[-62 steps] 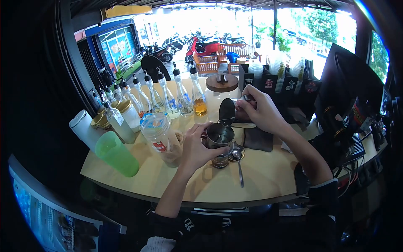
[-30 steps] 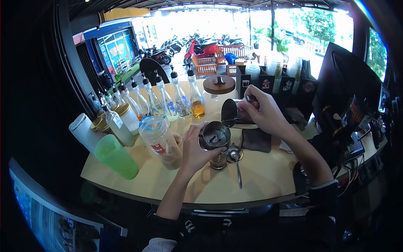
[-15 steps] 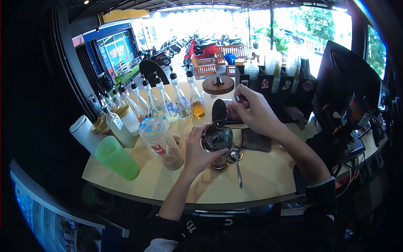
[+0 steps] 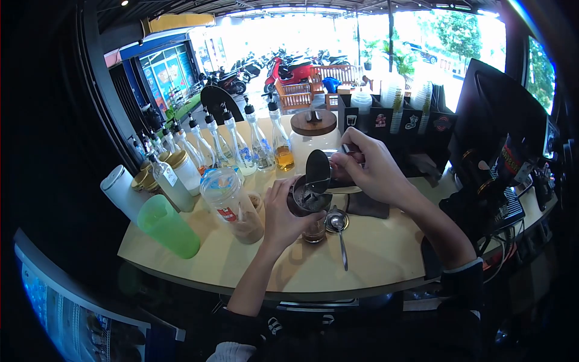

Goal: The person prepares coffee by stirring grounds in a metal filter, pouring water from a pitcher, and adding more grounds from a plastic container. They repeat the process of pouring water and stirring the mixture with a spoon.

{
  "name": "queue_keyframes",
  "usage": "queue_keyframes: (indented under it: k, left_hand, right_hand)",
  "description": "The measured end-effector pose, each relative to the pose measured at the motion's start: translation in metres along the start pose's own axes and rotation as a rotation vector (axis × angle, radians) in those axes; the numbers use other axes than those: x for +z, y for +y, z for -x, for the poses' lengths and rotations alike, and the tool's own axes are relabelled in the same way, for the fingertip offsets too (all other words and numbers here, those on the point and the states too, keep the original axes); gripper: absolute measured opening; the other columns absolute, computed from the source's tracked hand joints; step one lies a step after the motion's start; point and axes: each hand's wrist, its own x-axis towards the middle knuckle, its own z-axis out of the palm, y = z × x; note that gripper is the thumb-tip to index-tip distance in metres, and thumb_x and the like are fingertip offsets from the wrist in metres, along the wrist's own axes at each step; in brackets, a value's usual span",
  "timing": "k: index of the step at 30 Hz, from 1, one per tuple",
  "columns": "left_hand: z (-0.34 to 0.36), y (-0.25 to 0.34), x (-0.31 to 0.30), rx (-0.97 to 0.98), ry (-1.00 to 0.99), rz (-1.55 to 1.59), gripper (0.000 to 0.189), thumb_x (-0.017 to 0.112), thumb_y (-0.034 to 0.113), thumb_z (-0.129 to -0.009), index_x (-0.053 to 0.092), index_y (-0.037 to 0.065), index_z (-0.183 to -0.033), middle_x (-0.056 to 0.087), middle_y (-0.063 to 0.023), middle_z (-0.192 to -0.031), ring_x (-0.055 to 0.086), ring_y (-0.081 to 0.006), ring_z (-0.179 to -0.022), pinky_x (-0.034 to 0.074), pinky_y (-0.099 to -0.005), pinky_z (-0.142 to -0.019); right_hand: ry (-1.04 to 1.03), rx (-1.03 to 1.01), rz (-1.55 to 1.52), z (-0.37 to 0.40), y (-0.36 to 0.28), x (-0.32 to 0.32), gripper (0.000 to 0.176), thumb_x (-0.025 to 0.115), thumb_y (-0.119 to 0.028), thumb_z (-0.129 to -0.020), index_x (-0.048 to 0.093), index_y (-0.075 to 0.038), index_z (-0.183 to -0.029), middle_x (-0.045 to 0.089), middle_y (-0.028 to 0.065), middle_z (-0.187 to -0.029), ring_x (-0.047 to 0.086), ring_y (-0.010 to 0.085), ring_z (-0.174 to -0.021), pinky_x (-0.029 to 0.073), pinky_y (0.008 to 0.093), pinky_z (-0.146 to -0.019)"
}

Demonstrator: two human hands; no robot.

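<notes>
My left hand [image 4: 282,210] is wrapped round a dark metal cup [image 4: 309,196], its thumb along the near side. A clear glass [image 4: 313,233] with brown liquid shows just below that cup. My right hand [image 4: 375,168] is closed round the handle of a dark, oval-mouthed pitcher [image 4: 317,169]. The pitcher is tipped toward me, its lower lip overlapping the cup's mouth. Beside the glass, a long-handled spoon [image 4: 344,248] rests with its bowl in a small round metal dish [image 4: 336,219]. A folded dark cloth [image 4: 368,206] lies under my right wrist.
A lidded clear jar [image 4: 232,208] of brown powder and a green plastic tumbler [image 4: 169,228] stand left on the counter [image 4: 301,271]. Pump-topped bottles [image 4: 241,146] line the back left. A wooden-lidded jar [image 4: 310,142] and a black cup holder [image 4: 398,120] are behind my hands.
The pitcher has come down and slightly toward me over the cup, with my right hand shifting right and down. My left hand stays on the cup.
</notes>
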Motion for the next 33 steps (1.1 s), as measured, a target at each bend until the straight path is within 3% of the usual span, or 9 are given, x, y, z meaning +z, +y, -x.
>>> queue_keyframes:
  k: [8, 14, 19, 30, 32, 33]
  left_hand:
    - [-0.003, 0.004, -0.005, 0.039, 0.05, -0.122, 0.072, 0.088, 0.024, -0.053, 0.057, 0.004, -0.115, 0.056, -0.0088, -0.106, 0.056, -0.026, -0.101, 0.044, -0.0379, -0.091]
    - [-0.005, 0.005, -0.009, 0.106, 0.071, -0.208, 0.071, 0.086, 0.029, -0.055, 0.056, 0.006, -0.115, 0.056, -0.008, -0.106, 0.055, -0.0271, -0.102, 0.038, -0.0405, -0.093]
    - [-0.006, 0.006, -0.011, 0.128, 0.048, -0.268, 0.072, 0.085, 0.03, -0.056, 0.055, 0.008, -0.117, 0.055, -0.0071, -0.107, 0.053, -0.0257, -0.105, 0.033, -0.0422, -0.096]
    - [-0.002, 0.009, -0.008, 0.132, -0.02, -0.378, 0.075, 0.083, 0.029, -0.06, 0.049, 0.016, -0.126, 0.052, -0.002, -0.115, 0.051, -0.022, -0.111, 0.018, -0.0572, -0.111]
    - [-0.002, 0.012, -0.01, 0.126, -0.032, -0.377, 0.075, 0.082, 0.029, -0.06, 0.049, 0.016, -0.126, 0.052, -0.0021, -0.115, 0.052, -0.0219, -0.11, 0.018, -0.0571, -0.111]
    - [-0.002, 0.013, -0.01, 0.119, -0.043, -0.376, 0.075, 0.082, 0.029, -0.06, 0.049, 0.016, -0.126, 0.052, -0.0022, -0.114, 0.052, -0.0217, -0.11, 0.017, -0.0569, -0.111]
  right_hand:
    - [0.02, 0.002, 0.129, 0.009, 0.005, -0.009, 0.022, 0.059, -0.008, -0.092, 0.041, 0.003, -0.084, 0.052, 0.0069, -0.065, 0.061, 0.0077, -0.063, 0.049, 0.0262, -0.052]
    - [0.082, 0.028, 0.041, 0.011, 0.011, -0.01, 0.023, 0.058, -0.008, -0.092, 0.04, 0.003, -0.083, 0.049, 0.005, -0.064, 0.055, 0.0039, -0.062, 0.051, 0.0258, -0.055]
    - [0.079, 0.06, 0.011, 0.013, 0.017, -0.01, 0.023, 0.058, -0.008, -0.092, 0.04, 0.004, -0.084, 0.051, 0.0055, -0.066, 0.06, 0.005, -0.068, 0.052, 0.026, -0.056]
    - [0.054, 0.082, -0.014, 0.016, 0.023, -0.002, 0.024, 0.061, -0.008, -0.09, 0.04, 0.003, -0.083, 0.055, 0.0115, -0.072, 0.065, 0.0119, -0.068, 0.049, 0.0285, -0.053]
    - [0.085, 0.023, -0.054, 0.015, 0.031, 0.003, 0.021, 0.059, -0.006, -0.091, 0.04, -0.002, -0.083, 0.034, -0.0032, -0.057, 0.031, 0.0011, -0.058, 0.031, 0.0216, -0.047]
    - [0.085, 0.023, -0.054, 0.015, 0.032, 0.004, 0.021, 0.059, -0.006, -0.091, 0.04, -0.002, -0.083, 0.034, -0.0032, -0.057, 0.031, 0.0011, -0.058, 0.031, 0.0216, -0.047]
